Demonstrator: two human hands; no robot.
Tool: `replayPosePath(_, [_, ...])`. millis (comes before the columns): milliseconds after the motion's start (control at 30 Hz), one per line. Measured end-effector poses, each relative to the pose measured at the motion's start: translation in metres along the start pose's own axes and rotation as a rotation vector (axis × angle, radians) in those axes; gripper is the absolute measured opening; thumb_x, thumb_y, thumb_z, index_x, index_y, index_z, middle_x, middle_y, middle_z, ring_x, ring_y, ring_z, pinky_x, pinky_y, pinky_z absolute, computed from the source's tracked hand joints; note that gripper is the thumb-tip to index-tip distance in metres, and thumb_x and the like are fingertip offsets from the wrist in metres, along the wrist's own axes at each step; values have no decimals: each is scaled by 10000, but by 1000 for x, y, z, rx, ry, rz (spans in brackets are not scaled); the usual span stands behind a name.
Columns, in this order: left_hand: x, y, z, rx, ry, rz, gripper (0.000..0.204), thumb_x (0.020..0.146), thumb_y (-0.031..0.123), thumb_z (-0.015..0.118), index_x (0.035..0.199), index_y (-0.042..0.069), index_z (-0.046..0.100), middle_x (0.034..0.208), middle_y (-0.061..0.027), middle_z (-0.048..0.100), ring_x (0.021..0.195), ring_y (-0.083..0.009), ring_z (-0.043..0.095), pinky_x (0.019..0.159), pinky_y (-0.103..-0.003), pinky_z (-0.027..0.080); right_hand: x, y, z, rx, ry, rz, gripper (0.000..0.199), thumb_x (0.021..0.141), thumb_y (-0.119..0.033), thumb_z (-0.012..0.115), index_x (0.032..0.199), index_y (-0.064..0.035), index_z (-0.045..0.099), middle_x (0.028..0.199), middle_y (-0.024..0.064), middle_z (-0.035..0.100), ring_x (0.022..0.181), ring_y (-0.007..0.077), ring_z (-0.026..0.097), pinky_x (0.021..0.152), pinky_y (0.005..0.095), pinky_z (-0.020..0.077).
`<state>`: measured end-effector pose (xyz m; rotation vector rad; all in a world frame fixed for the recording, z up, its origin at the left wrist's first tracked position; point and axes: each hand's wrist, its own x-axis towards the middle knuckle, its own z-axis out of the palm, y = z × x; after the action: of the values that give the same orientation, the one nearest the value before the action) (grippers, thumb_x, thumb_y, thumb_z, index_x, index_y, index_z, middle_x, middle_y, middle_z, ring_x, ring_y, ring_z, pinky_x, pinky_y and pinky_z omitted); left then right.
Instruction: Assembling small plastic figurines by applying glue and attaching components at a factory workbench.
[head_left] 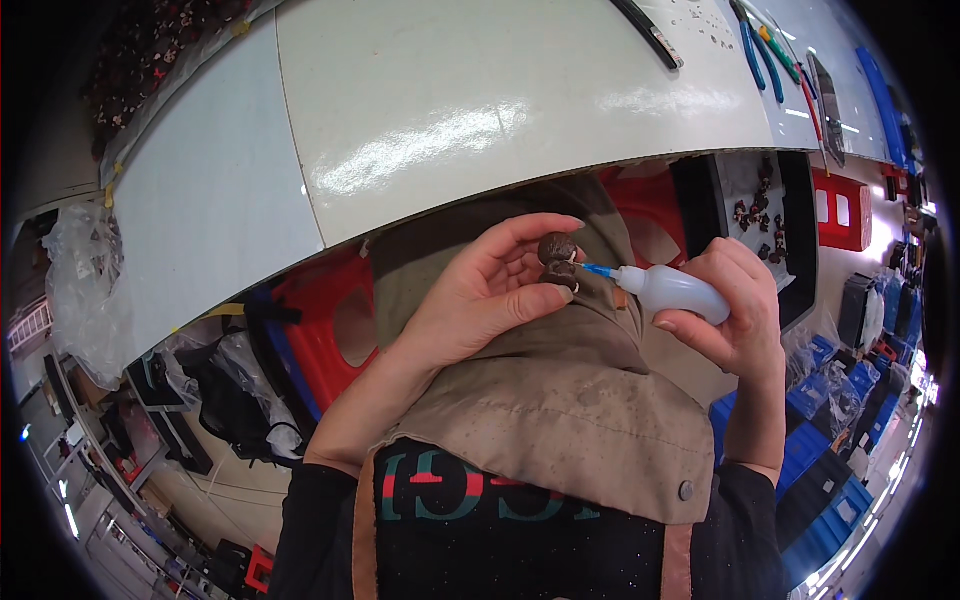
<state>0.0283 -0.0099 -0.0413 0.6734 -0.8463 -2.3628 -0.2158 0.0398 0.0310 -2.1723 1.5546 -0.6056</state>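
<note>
Over my lap, my left hand (507, 275) pinches a small dark-brown figurine (558, 250) with a rounded, textured head between thumb and fingers. My right hand (735, 305) is wrapped round a translucent white squeeze bottle (680, 292), tilted sideways. The bottle's blue needle tip (598, 270) points left and meets or nearly meets the figurine at the middle, below its round head; exact contact is too small to tell. Part of the figurine is hidden by my left fingers. A brown apron (560, 410) covers my lap beneath both hands.
The white worktable (400, 90) lies ahead, with a black pen-like tool (650, 35) and blue-handled pliers (758, 55) on it. A black tray (797, 285) with several small dark pieces is at right. Many small dark pieces (150, 70) fill the far left. A plastic bag (85, 290) hangs left.
</note>
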Motion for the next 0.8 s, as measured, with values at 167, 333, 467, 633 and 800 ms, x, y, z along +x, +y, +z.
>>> replayPosePath(167, [1,-3,-1,9,-2,-10,555,801,34,656,1307,32,428,1180,-100,538,1069,-142,527,944,-273,414,1,-6,-4,-99,-3,-25,363,612,-338,801,727,-76,577,640,40,494,553,216,465,517,318,354])
replayPosePath(333, [3,-3,-1,16,0,-33,550,801,44,666,1301,39,437,1174,-97,541,1061,-136,528,935,-271,418,3,-6,-8,-159,-3,-49,373,586,-333,808,721,-79,570,632,33,471,551,208,460,520,315,352])
replayPosePath(467, [7,-2,0,23,-5,-35,548,804,50,667,1301,39,438,1170,-95,543,1051,-137,531,930,-270,420,5,-5,-11,-185,-2,-56,372,576,-324,808,716,-79,565,633,34,463,556,212,463,526,320,354])
replayPosePath(633, [8,2,4,57,-27,-22,493,847,69,615,1303,29,431,1148,-99,551,1039,-143,530,927,-276,421,2,-1,-16,-140,-16,-26,366,616,-335,793,719,-69,564,642,56,476,577,239,476,526,340,363])
replayPosePath(800, [6,-1,-1,87,16,26,444,894,87,554,1312,26,419,1149,-91,552,1047,-130,522,935,-271,413,-7,30,-28,318,166,250,323,705,-282,761,822,-23,606,733,55,540,649,188,523,613,277,416])
